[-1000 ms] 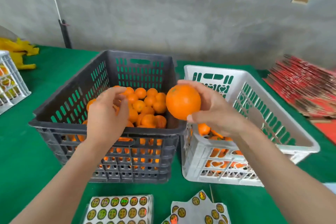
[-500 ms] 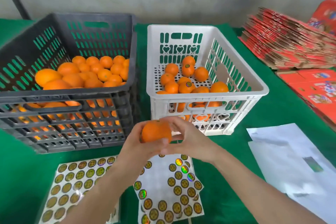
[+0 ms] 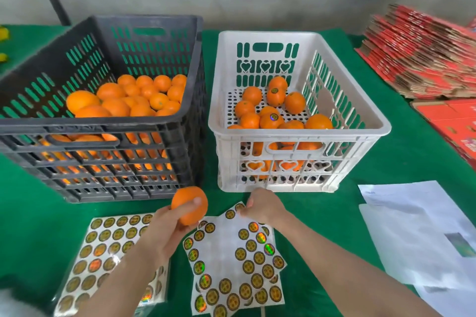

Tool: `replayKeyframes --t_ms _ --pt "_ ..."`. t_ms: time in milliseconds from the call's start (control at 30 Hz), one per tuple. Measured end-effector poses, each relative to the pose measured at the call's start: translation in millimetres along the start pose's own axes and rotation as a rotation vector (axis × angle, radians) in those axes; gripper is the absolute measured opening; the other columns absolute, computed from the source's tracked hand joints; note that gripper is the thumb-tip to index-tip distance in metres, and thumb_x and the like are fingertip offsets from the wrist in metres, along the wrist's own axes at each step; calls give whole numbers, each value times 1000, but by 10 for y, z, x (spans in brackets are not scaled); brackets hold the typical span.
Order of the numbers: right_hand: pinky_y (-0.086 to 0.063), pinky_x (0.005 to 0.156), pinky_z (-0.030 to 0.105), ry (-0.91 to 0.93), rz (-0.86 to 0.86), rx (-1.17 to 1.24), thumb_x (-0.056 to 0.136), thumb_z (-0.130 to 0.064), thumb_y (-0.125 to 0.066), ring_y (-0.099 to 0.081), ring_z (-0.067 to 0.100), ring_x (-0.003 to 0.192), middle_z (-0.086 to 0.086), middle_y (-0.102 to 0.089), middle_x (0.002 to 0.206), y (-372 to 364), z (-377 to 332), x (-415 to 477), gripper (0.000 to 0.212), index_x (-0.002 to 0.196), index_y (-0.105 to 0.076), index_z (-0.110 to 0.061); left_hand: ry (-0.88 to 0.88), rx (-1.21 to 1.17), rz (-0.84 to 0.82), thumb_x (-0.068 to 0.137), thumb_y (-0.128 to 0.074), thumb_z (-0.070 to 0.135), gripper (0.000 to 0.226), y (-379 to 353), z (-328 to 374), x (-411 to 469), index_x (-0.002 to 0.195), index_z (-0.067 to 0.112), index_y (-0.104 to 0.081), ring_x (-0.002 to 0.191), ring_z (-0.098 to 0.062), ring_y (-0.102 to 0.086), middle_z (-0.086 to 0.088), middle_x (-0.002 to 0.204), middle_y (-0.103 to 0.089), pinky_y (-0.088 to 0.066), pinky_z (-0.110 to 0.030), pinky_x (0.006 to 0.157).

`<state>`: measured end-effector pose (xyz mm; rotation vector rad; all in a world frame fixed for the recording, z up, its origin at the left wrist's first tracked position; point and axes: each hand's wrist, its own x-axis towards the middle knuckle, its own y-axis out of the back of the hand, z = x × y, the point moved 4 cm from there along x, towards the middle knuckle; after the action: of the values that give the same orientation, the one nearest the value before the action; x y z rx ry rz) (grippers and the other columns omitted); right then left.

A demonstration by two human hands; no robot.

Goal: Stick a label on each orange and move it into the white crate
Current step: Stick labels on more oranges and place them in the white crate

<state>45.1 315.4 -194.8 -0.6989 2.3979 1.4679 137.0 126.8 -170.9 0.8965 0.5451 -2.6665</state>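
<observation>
My left hand (image 3: pixel 164 226) holds one orange (image 3: pixel 189 204) just above the table, in front of the gap between the two crates. My right hand (image 3: pixel 260 204) rests with pinched fingertips on the top edge of a partly used label sheet (image 3: pixel 231 260); whether a label is between the fingers is not visible. A fuller label sheet (image 3: pixel 103 252) lies to the left, partly under my left forearm. The white crate (image 3: pixel 296 136) on the right holds several oranges, some showing round labels. The dark crate (image 3: pixel 108 126) on the left is piled with unlabelled oranges.
Green cloth covers the table (image 3: pixel 401 152). White paper sheets (image 3: pixel 417 239) lie at the right front. A stack of flat red cartons (image 3: pixel 422 54) sits at the far right. A grey wall stands behind the crates.
The orange passed from my right hand into my left and came down from over the crates to the table front. My right hand let go and reached to the label sheet.
</observation>
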Motion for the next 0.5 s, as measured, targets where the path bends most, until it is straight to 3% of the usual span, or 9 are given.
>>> replayKeyframes --t_ms 67,133,233,333,433,500 --pt "-43 60 25 55 10 56 84 -23 -65 -49 16 57 0 -44 55 15 -50 -37 39 54 -43 -14 -8 13 -21 58 -76 27 79 -22 -5 5 125 1 -45 106 -25 -56 -11 118 -57 -48 -33 80" --pt "-43 67 26 118 48 279 88 -18 -63 -51 14 67 0 -51 67 91 -68 -102 31 61 -48 -14 -63 110 -81 55 -83 41 84 -52 37 -12 123 4 -52 107 -22 -58 -8 113 -64 -43 -33 89" --pt "-38 61 17 166 57 630 88 -14 -63 -49 -3 59 -8 -51 68 209 -75 -245 27 66 -50 -20 -148 379 -248 30 -82 64 101 -154 205 -43 114 12 -63 107 -25 -60 -6 107 -71 -42 -33 89" --pt "-33 52 10 165 50 793 89 -8 -62 -48 -9 47 -9 -56 67 227 -112 -355 24 69 -52 -17 -148 652 -471 34 -79 69 97 -392 338 -39 112 12 -65 106 -26 -62 -7 108 -71 -44 -33 92" --pt "-35 55 12 140 62 868 90 -9 -60 -56 1 62 9 -68 84 234 -151 -453 12 83 -53 -16 -150 740 -536 45 -74 59 65 -595 400 -24 93 16 -73 99 -28 -61 -7 97 -72 -41 -36 95" --pt "-40 65 18 133 74 910 87 -15 -65 -60 10 74 11 -69 93 228 -106 -533 20 94 -48 -23 -148 711 -514 39 -78 62 76 -625 421 13 97 12 -71 101 -28 -61 -9 101 -71 -40 -37 99"
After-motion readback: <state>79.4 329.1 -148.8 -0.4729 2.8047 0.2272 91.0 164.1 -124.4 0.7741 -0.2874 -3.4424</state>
